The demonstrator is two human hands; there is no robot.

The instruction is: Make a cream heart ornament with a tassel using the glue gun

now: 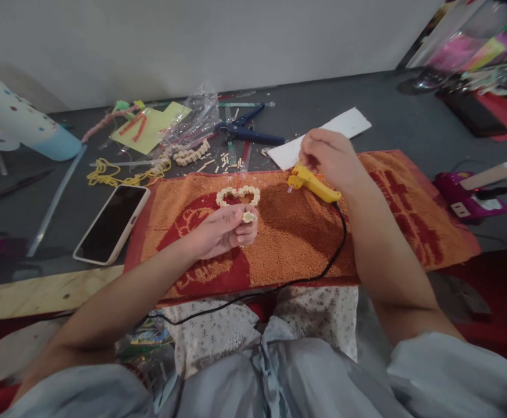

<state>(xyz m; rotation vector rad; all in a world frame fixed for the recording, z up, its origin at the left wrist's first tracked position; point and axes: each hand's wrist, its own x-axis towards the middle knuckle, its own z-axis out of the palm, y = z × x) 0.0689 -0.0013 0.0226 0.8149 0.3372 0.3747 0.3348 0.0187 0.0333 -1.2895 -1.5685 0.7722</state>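
Note:
My left hand [227,232] pinches a small cream-coloured piece [248,217] between thumb and fingers, above an orange and red towel [297,244]. Just beyond it, a heart-shaped outline [253,193] of small cream bits lies on the towel. My right hand [328,152] is raised with its fingers curled together over the near end of a white board [344,123]. Whatever those fingertips hold, if anything, is too small to make out. Close below that hand, a yellow glue gun [316,184] rests on the towel with its clear tip toward the left.
The glue gun's black cord [335,255] loops across the towel's front edge. Blue cutters [251,130], cream offcuts [222,162] and yellow string [105,173] lie behind. A phone [111,223] is at left, a bottle [27,116] farther left, a purple power strip [453,186] at right.

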